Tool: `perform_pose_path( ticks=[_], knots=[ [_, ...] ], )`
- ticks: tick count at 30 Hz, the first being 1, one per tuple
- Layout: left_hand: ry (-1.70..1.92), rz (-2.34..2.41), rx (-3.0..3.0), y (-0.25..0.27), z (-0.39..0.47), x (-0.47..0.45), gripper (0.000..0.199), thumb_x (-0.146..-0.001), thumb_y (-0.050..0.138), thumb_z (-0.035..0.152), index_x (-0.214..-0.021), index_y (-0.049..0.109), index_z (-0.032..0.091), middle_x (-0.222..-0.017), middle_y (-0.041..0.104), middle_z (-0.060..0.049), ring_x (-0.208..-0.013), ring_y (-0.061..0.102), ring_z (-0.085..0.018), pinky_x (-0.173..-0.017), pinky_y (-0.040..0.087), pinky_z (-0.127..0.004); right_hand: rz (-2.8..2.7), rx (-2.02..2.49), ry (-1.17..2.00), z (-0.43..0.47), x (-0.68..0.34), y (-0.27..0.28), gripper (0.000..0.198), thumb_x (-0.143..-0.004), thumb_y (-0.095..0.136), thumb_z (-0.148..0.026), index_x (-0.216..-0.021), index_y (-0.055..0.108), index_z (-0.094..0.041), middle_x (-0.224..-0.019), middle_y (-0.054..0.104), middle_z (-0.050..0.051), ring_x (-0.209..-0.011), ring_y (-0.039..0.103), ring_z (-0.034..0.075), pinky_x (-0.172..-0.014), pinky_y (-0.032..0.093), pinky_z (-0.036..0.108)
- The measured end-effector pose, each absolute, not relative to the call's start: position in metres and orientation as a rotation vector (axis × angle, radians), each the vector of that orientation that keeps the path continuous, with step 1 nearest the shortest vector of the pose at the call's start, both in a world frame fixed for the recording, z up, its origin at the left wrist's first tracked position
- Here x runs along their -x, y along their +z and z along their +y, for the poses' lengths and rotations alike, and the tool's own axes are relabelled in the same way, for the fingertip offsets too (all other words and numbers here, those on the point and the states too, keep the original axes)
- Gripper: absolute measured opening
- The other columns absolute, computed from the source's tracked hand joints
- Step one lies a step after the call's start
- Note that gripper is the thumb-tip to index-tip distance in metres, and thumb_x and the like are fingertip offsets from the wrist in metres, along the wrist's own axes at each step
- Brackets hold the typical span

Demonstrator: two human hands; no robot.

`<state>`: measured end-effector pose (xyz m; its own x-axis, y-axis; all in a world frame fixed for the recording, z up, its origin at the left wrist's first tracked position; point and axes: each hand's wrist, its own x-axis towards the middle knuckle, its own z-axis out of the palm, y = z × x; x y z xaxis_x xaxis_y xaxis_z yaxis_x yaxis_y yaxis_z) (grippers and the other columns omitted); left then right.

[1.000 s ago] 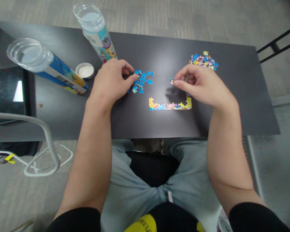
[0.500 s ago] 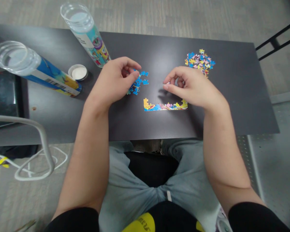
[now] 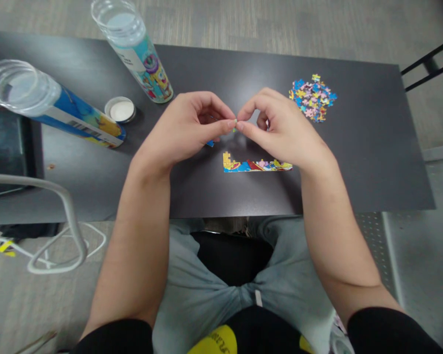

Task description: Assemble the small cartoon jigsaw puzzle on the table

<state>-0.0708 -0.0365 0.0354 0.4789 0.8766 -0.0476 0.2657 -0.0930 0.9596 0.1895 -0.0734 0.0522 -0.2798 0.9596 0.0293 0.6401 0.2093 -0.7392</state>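
My left hand (image 3: 190, 123) and my right hand (image 3: 286, 129) meet fingertip to fingertip above the table. Thumb and index finger of each are pinched on a small puzzle piece (image 3: 235, 130), mostly covered by the fingertips. Just below lies a joined puzzle strip (image 3: 258, 166), with a yellow corner rising at its left end; my right hand partly covers its right end. Blue puzzle pieces (image 3: 210, 143) peek out from under my left hand, most of them hidden. A heap of loose, many-coloured puzzle pieces (image 3: 313, 98) lies beyond my right hand.
Two clear-topped tubes with printed labels, a teal one (image 3: 149, 66) and a blue one (image 3: 81, 118), stand at the left. Between them is a round white lid (image 3: 121, 109). A dark tray-like object (image 3: 7, 147) sits at the dark table's (image 3: 376, 147) left end.
My right hand has moved left and my left hand slightly right, so their fingertips now meet at the piece. The left hand now covers most of the blue pieces.
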Motion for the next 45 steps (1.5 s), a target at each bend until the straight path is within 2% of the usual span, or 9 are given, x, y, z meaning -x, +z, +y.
perform_pose_path(
  ticks=[6, 9, 11, 15, 21, 29, 33, 37, 45],
  knots=[
    [0.723, 0.996, -1.551, 0.032, -0.039, 0.077, 0.038, -0.095, 0.112, 0.044, -0.114, 0.084, 0.028, -0.115, 0.091, -0.005, -0.102, 0.088, -0.03, -0.088, 0.073, -0.047, -1.952, 1.463, 0.884, -0.071, -0.182, 0.046, 0.032, -0.104, 0.098, -0.07, -0.112, 0.091, -0.041, -0.109, 0.086, 0.012, -0.108, 0.071, 0.046, -0.094, 0.069, 0.065],
    [0.686, 1.038, -1.586, 0.033, -0.039, 0.083, 0.038, -0.1, 0.107, 0.051, -0.116, 0.082, 0.028, -0.108, 0.089, -0.006, -0.104, 0.087, -0.031, -0.092, 0.071, -0.049, -1.948, 1.458, 0.911, -0.071, -0.178, 0.043, 0.03, -0.107, 0.096, -0.065, -0.108, 0.088, -0.035, -0.099, 0.084, 0.01, -0.094, 0.07, 0.039, -0.09, 0.065, 0.061],
    [0.729, 1.109, -1.655, 0.034, -0.038, 0.088, 0.039, -0.102, 0.103, 0.06, -0.111, 0.083, 0.028, -0.105, 0.088, -0.006, -0.107, 0.084, -0.032, -0.098, 0.069, -0.052, -1.979, 1.423, 0.878, -0.071, -0.178, 0.043, 0.025, -0.107, 0.093, -0.057, -0.103, 0.087, -0.033, -0.103, 0.083, 0.011, -0.091, 0.069, 0.037, -0.093, 0.063, 0.062],
    [0.84, 1.232, -1.75, 0.033, -0.036, 0.094, 0.043, -0.101, 0.102, 0.071, -0.103, 0.084, 0.032, -0.108, 0.09, -0.003, -0.106, 0.078, -0.032, -0.102, 0.065, -0.055, -2.089, 1.36, 0.953, -0.067, -0.18, 0.044, 0.018, -0.097, 0.101, -0.047, -0.092, 0.086, -0.039, -0.119, 0.085, 0.011, -0.105, 0.071, 0.04, -0.102, 0.066, 0.066],
    [0.79, 1.153, -1.832, 0.03, -0.039, 0.102, 0.055, -0.097, 0.107, 0.08, -0.108, 0.086, 0.03, -0.109, 0.088, -0.007, -0.102, 0.078, -0.033, -0.099, 0.064, -0.056, -2.104, 1.35, 1.071, -0.062, -0.18, 0.041, 0.021, -0.089, 0.106, -0.034, -0.085, 0.086, -0.038, -0.107, 0.077, 0.013, -0.106, 0.07, 0.042, -0.101, 0.066, 0.068],
    [0.547, 1.057, -2.198, 0.02, -0.04, 0.1, 0.046, -0.088, 0.113, 0.046, -0.121, 0.086, 0.031, -0.123, 0.082, -0.004, -0.119, 0.079, -0.033, -0.106, 0.061, -0.049, -2.226, 1.393, 1.017, -0.06, -0.176, 0.044, 0.015, -0.097, 0.095, -0.038, -0.086, 0.086, -0.036, -0.109, 0.077, 0.012, -0.098, 0.071, 0.038, -0.093, 0.066, 0.062],
    [0.504, 1.081, -2.252, 0.017, -0.04, 0.094, 0.047, -0.085, 0.116, 0.043, -0.119, 0.086, 0.03, -0.124, 0.082, -0.005, -0.118, 0.079, -0.035, -0.1, 0.058, -0.05, -2.243, 1.404, 1.015, -0.061, -0.177, 0.045, 0.014, -0.101, 0.094, -0.045, -0.091, 0.088, -0.036, -0.115, 0.08, 0.012, -0.104, 0.072, 0.038, -0.101, 0.067, 0.063],
    [0.468, 1.098, -2.263, 0.016, -0.041, 0.093, 0.047, -0.089, 0.116, 0.043, -0.122, 0.087, 0.028, -0.128, 0.084, -0.006, -0.121, 0.079, -0.033, -0.103, 0.057, -0.048, -2.234, 1.423, 1.026, -0.062, -0.177, 0.047, 0.017, -0.1, 0.1, -0.051, -0.095, 0.092, -0.036, -0.117, 0.081, 0.012, -0.11, 0.073, 0.04, -0.104, 0.068, 0.064],
    [0.443, 1.121, -2.261, 0.021, -0.042, 0.093, 0.04, -0.09, 0.115, 0.037, -0.118, 0.087, 0.03, -0.127, 0.086, -0.003, -0.123, 0.082, -0.035, -0.104, 0.06, -0.047, -2.313, 1.449, 0.986, -0.062, -0.17, 0.046, 0.009, -0.105, 0.091, -0.044, -0.099, 0.091, -0.037, -0.125, 0.083, 0.013, -0.12, 0.074, 0.042, -0.12, 0.067, 0.071]
  ],
)
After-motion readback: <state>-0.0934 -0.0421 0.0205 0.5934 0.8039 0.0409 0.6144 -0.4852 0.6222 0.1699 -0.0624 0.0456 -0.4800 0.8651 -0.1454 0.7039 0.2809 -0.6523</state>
